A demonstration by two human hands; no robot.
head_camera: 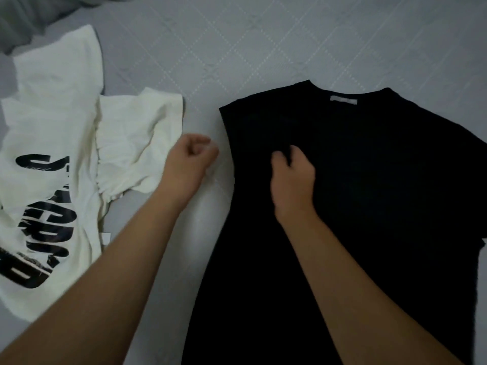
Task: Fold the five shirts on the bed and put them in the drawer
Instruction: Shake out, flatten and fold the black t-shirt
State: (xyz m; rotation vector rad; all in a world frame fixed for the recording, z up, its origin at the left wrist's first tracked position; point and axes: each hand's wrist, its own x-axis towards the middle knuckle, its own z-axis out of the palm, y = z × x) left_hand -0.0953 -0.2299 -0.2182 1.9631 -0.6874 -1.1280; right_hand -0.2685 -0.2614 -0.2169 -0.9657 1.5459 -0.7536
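Note:
A black shirt (pixel 374 164) lies flat on the bed, collar away from me, its left edge straight as if the sleeve is folded in. My right hand (pixel 292 177) rests on its left chest area with fingers curled into the dark fabric, seemingly pinching it. My left hand (pixel 191 158) hovers over the bare strip of bed just left of the black shirt, fingers curled into a loose fist with nothing in it. A crumpled white shirt (pixel 55 122) with bold black lettering lies to the left, partly under my left forearm.
The bed (pixel 263 35) has a grey quilted cover with a diamond stitch pattern. A grey garment (pixel 23 19) lies bunched at the top left corner, touching the white shirt.

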